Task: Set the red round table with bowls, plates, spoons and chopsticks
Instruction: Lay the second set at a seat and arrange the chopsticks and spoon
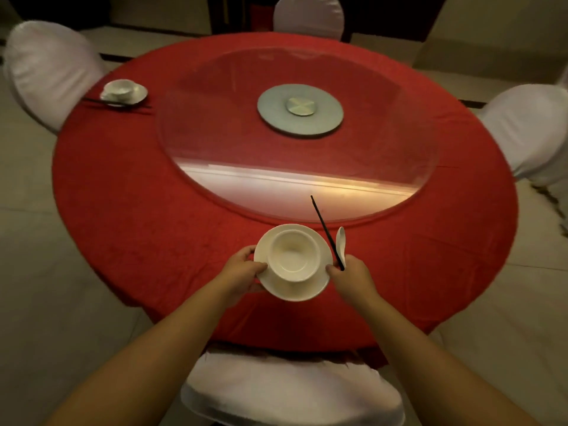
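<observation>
Nearest to me, a white-covered chair (292, 392) sits tucked against the near edge of the worktop (123, 192), which is round and draped in red cloth. From my distant seat I see both forearms reaching over that chair. On the left hand (242, 273) the grip is closed on the rim of a white plate (295, 292), thumb on top of the left edge and fingers curled beneath. A white bowl (292, 255) stands upright in the middle of that plate. I cannot tell whether the plate rests on the cloth or is held just above it; it lies at the near edge of the worktop, right in front of the chair.

On the right hand (353, 278) the grip is closed on black chopsticks (326, 232) and a white spoon (341, 244) together. They read as one dark line, so I cannot count the sticks. They point away from me, tilted to the left, with the tip over the edge of the glass turntable (230, 96). The spoon's bowl end stands up just right of the chopsticks.

At the far left a finished setting lies on the cloth: a second plate (140, 95) with a second bowl (120, 89) on it, and dark far chopsticks (116, 103) lying just beside its near rim. A grey disc (270, 118) marks the turntable's centre. More white-covered chairs stand around: left chair (49, 69), far chair (309, 15), right chair (528, 127).
</observation>
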Motion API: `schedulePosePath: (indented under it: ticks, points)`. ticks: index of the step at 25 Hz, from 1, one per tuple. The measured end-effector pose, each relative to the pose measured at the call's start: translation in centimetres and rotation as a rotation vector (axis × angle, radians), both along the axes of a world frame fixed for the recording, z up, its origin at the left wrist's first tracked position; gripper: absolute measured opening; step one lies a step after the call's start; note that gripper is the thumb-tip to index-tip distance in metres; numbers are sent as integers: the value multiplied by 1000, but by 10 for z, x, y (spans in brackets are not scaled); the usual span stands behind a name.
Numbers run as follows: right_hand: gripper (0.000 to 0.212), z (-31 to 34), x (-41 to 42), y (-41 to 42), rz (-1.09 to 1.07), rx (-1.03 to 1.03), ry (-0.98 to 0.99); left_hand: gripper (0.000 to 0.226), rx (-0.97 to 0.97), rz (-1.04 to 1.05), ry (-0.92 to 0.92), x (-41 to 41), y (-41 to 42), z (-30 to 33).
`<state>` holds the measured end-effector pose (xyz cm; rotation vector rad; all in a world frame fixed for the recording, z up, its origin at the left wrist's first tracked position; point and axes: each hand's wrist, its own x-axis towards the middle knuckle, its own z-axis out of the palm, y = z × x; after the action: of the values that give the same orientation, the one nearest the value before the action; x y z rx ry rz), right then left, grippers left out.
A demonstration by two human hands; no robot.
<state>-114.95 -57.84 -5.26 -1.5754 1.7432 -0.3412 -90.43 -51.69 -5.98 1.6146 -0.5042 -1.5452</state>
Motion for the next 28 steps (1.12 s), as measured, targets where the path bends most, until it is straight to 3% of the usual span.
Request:
schedulePosePath:
  ticks: [9, 21, 25, 28]
  points:
    - [18, -45, -7, -15, 76, 45, 102, 40, 109, 65, -179, -23, -1, -45]
    - [24, -69, -15, 6, 10, 64, 71, 46, -2, -23, -387, -29, -5, -67]
    - [31, -67, -17, 16, -53, 43, -25, 34, -4, -87, -667, -23, -8, -72]
    - [30, -61, -17, 22, -121, 32, -126, 34, 39, 59, -770, -22, -3, -63]
